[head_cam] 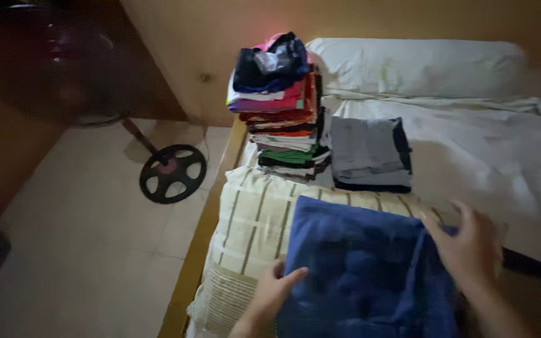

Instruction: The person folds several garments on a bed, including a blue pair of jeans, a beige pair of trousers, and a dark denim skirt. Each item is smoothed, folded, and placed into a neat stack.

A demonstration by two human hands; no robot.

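Observation:
A blue cloth lies partly folded on a cream striped pillow near the bed's front edge. My left hand rests on the cloth's left edge, fingers flat. My right hand presses on the cloth's right side where a fold runs, fingers spread. Neither hand is closed around anything.
A tall stack of folded coloured clothes stands at the bed's left edge, with a folded grey and dark garment beside it. A white bolster lies against the wall on the white sheet. A fan's round base sits on the tiled floor.

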